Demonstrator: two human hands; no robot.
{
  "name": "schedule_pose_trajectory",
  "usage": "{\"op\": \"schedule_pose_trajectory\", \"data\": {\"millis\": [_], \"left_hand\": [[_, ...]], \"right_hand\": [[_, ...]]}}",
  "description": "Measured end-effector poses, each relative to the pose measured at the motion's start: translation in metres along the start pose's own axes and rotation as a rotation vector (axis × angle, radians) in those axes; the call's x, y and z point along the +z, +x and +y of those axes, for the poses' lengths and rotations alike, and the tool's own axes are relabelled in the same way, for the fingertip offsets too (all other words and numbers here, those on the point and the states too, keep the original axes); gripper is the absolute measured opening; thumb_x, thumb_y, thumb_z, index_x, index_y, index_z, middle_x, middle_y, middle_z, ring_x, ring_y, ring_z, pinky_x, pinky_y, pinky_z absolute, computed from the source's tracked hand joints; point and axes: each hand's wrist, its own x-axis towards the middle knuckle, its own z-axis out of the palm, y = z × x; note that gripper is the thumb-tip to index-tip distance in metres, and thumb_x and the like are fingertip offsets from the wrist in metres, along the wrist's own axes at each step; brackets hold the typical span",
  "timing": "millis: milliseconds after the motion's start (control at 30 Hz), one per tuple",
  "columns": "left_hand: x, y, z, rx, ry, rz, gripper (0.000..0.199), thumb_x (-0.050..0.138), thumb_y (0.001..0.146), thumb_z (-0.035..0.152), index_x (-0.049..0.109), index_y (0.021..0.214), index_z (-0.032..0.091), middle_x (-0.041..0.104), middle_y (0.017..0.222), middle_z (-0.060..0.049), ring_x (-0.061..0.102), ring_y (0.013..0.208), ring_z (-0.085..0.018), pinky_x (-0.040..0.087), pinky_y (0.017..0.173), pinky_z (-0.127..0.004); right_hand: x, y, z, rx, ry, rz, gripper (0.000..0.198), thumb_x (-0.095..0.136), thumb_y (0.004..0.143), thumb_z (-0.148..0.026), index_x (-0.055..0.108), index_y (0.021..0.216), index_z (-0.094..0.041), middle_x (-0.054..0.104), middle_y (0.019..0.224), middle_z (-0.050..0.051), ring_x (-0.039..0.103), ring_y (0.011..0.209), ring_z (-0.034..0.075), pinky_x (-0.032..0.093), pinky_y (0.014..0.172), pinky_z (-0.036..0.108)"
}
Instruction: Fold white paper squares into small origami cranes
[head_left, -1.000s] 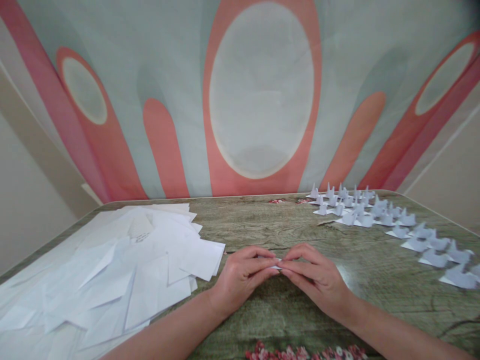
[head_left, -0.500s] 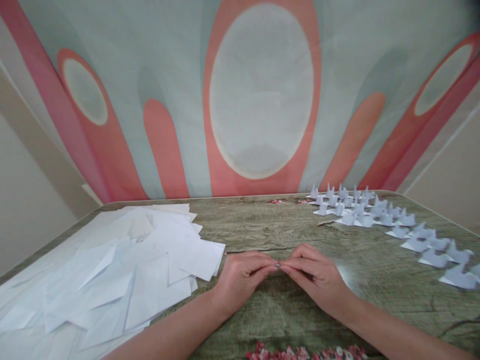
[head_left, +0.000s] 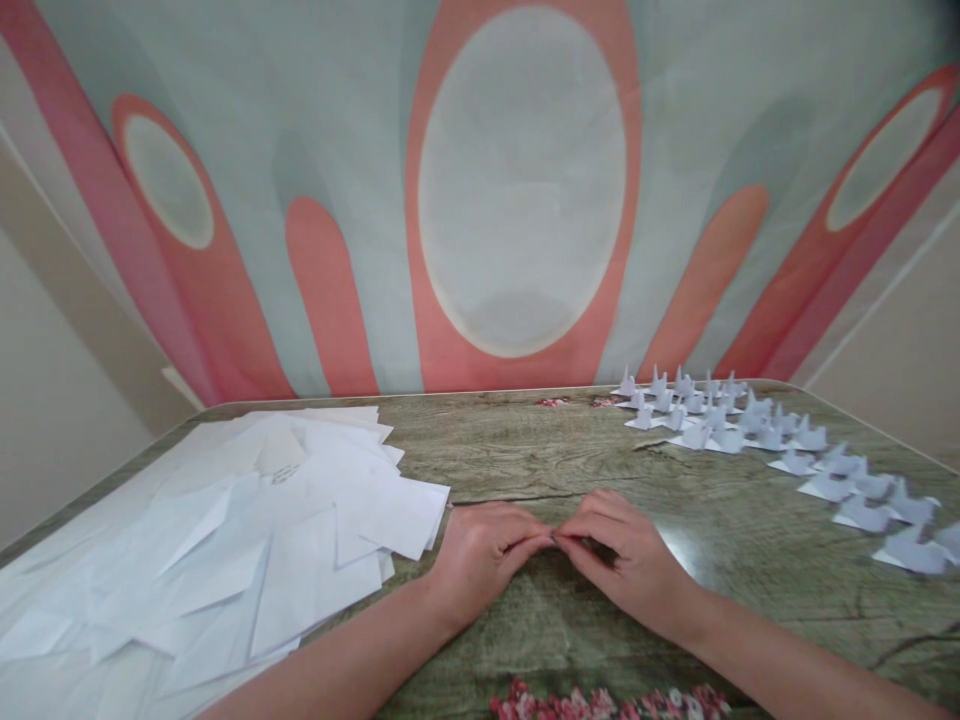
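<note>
My left hand (head_left: 491, 550) and my right hand (head_left: 619, 555) meet fingertip to fingertip above the middle of the table. Both are closed in a pinch, thumb against forefinger. Whatever lies between the fingertips is almost wholly hidden; only a tiny dark speck shows there, too small to name. Left of my left hand spreads a loose heap of white paper sheets (head_left: 300, 590). To the right of my right hand stand rows of small folded white paper figures (head_left: 862, 513), bird-like with upright points.
The wood-patterned table top (head_left: 510, 440) has a printed flower strip (head_left: 600, 705) at its near edge. Behind it hangs a patterned curtain (head_left: 517, 370) in pink and grey-green. The paper heap runs to the left edge of the view.
My right hand's fingertips have shifted slightly left and closed up against the left ones. The small greyish bit between them shows less than before. The papers and figures have stayed put.
</note>
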Motion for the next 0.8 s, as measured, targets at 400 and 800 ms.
{"op": "schedule_pose_trajectory", "data": {"millis": [400,800], "left_hand": [[0.002,0.005,0.012,-0.293,-0.333,0.059,0.018,0.061,0.076,0.033,0.069,0.077,0.016,0.068,0.073,-0.004,0.060,0.067,-0.015,0.045,0.064,-0.024],[0.011,0.010,0.035,-0.718,-0.944,0.238,0.027,0.076,0.058,0.032,0.059,0.063,0.011,0.057,0.057,0.002,0.046,0.055,-0.008,0.035,0.055,-0.020]], "right_hand": [[-0.007,0.004,-0.014,0.114,0.133,-0.027,0.018,0.050,0.084,-0.023,0.063,0.073,-0.019,0.056,0.065,0.002,0.051,0.066,0.015,0.038,0.064,0.029],[0.001,0.000,-0.026,0.485,0.436,0.057,0.023,0.051,0.084,-0.035,0.060,0.070,-0.018,0.053,0.066,-0.001,0.050,0.063,0.012,0.037,0.059,0.023]]}}
